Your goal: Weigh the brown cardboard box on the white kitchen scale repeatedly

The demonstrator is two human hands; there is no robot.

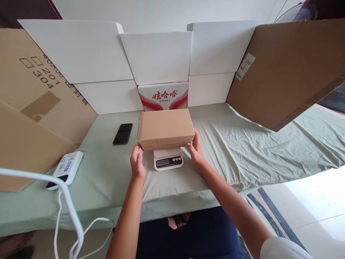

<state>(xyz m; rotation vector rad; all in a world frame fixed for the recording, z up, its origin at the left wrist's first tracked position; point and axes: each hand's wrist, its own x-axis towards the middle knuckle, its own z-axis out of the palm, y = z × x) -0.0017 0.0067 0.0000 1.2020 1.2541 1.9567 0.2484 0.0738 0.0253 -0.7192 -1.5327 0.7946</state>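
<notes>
A closed brown cardboard box [165,126] is over a small white kitchen scale [169,163]; whether it rests fully on the weighing plate is hidden. My left hand [137,160] grips the box's near left corner with curled fingers. At the near right corner, my right hand [196,149] holds the box, thumb in front and fingers along the side. The scale's grey display and round buttons face me from below the box's front edge. No digits can be made out on it.
A black phone [123,133] lies left of the box. Farther left are a white device [65,169] and a white cable [58,180]. White boxes [159,57] line the back, with a red-and-white carton [164,96] among them. Large cardboard sheets [285,72] flank the green cloth [215,144].
</notes>
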